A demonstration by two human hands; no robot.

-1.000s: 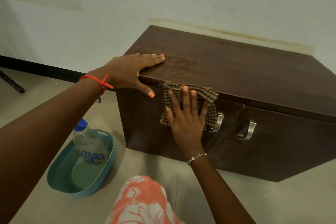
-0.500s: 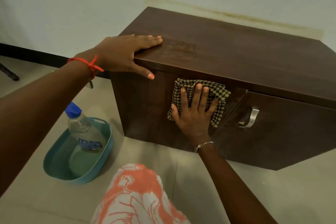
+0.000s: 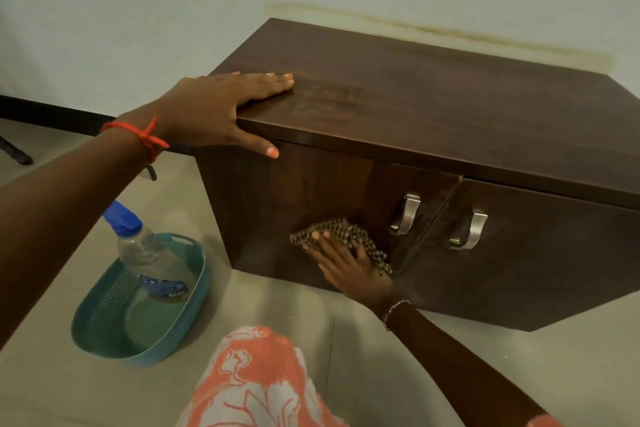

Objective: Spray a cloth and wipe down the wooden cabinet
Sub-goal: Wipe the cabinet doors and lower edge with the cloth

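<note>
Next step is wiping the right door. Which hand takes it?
Right. The right hand already presses the cloth flat against the left door, beside the right door. The left hand rests on the cabinet top corner, without a cloth.

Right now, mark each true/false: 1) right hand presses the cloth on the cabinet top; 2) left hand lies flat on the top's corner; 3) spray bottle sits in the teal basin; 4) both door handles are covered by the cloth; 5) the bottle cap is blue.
1) False. The right hand presses the checked cloth against the lower front of the left door, not the top of the cabinet.
2) True. The left hand lies flat on the top's near left corner, thumb over the edge.
3) True. The spray bottle sits in the teal basin on the floor.
4) False. Both door handles show uncovered, to the right of the cloth.
5) True.
</note>
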